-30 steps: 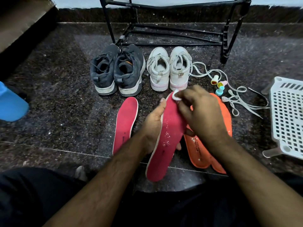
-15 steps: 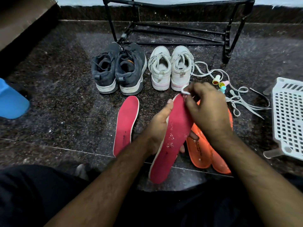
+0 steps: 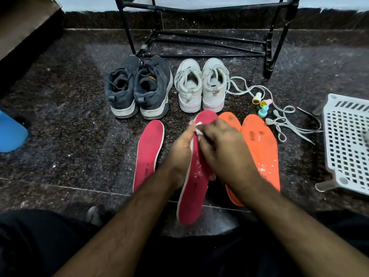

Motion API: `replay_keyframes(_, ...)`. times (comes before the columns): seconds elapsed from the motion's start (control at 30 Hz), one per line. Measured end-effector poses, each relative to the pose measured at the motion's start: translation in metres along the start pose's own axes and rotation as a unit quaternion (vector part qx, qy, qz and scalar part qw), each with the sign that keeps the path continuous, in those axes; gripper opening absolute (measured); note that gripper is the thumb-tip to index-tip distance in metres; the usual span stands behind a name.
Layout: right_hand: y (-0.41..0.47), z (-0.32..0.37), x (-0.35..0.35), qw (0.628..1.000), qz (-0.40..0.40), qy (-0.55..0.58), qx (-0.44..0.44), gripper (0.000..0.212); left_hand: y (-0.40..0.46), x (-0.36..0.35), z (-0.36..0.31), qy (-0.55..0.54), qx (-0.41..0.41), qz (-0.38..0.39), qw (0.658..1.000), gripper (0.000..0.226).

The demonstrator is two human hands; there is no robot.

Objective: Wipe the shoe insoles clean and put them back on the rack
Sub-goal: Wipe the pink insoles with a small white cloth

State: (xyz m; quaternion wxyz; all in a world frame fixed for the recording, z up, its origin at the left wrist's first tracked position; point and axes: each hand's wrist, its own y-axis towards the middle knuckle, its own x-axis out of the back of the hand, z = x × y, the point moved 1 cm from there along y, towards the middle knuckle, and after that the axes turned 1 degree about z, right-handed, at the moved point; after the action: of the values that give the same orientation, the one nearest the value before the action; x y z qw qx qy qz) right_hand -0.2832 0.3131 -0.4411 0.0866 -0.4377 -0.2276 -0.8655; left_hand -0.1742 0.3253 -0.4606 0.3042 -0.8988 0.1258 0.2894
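My left hand point(image 3: 182, 154) grips a red insole point(image 3: 194, 194) from behind and holds it tilted above the floor. White specks dot its surface. My right hand point(image 3: 223, 150) pinches a small white wipe point(image 3: 198, 131) against the insole's upper part. A second red insole point(image 3: 148, 152) lies flat on the floor to the left. Two orange insoles point(image 3: 260, 148) lie to the right, partly hidden by my right hand. The black metal shoe rack point(image 3: 201, 39) stands at the back.
Dark grey sneakers point(image 3: 137, 86) and white sneakers point(image 3: 201, 84) stand in front of the rack. Loose white laces point(image 3: 287, 124) and three small coloured bottles point(image 3: 261, 103) lie to the right. A white plastic basket point(image 3: 347, 142) sits far right, a blue object point(image 3: 11, 132) far left.
My right hand with the wipe moved from the insole's top tip down onto its upper surface. The orange insoles show more now.
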Motion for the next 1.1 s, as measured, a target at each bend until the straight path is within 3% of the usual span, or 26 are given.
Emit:
replay_keyframes(0.07,0.005,-0.006,0.002,1.0,0.013,-0.001,0.009,0.022,0.0,0.0,0.001,0.0,0.006,0.011,1.0,0.075)
replay_keyframes(0.2,0.025,-0.035,0.018,0.997,-0.06,-0.006,-0.046,0.024,0.001,-0.006,0.012,0.076,0.022,0.033,0.996,0.084)
replay_keyframes(0.37,0.003,-0.004,0.001,0.999,0.007,-0.003,0.038,0.029,0.002,-0.004,0.003,-0.038,0.0,0.027,0.999,0.081)
replay_keyframes(0.53,0.024,-0.035,0.016,0.997,-0.046,-0.065,-0.019,0.023,0.0,-0.004,0.007,0.044,0.008,0.03,0.999,0.083)
replay_keyframes(0.73,0.0,-0.007,-0.002,0.996,0.017,-0.065,0.055,0.022,0.004,-0.002,-0.002,-0.09,-0.029,0.019,0.995,0.074)
replay_keyframes(0.9,0.02,-0.034,0.017,0.996,-0.056,-0.062,-0.011,0.019,0.002,-0.001,0.004,0.023,-0.014,-0.019,0.999,0.084)
replay_keyframes(1.03,-0.002,-0.005,0.001,0.996,0.003,-0.069,0.048,0.019,0.005,-0.001,0.003,-0.065,-0.016,-0.016,0.998,0.072)
replay_keyframes(1.1,0.002,-0.008,0.0,0.999,0.011,-0.043,0.031,0.02,0.005,-0.001,0.002,-0.071,-0.02,-0.003,0.997,0.073)
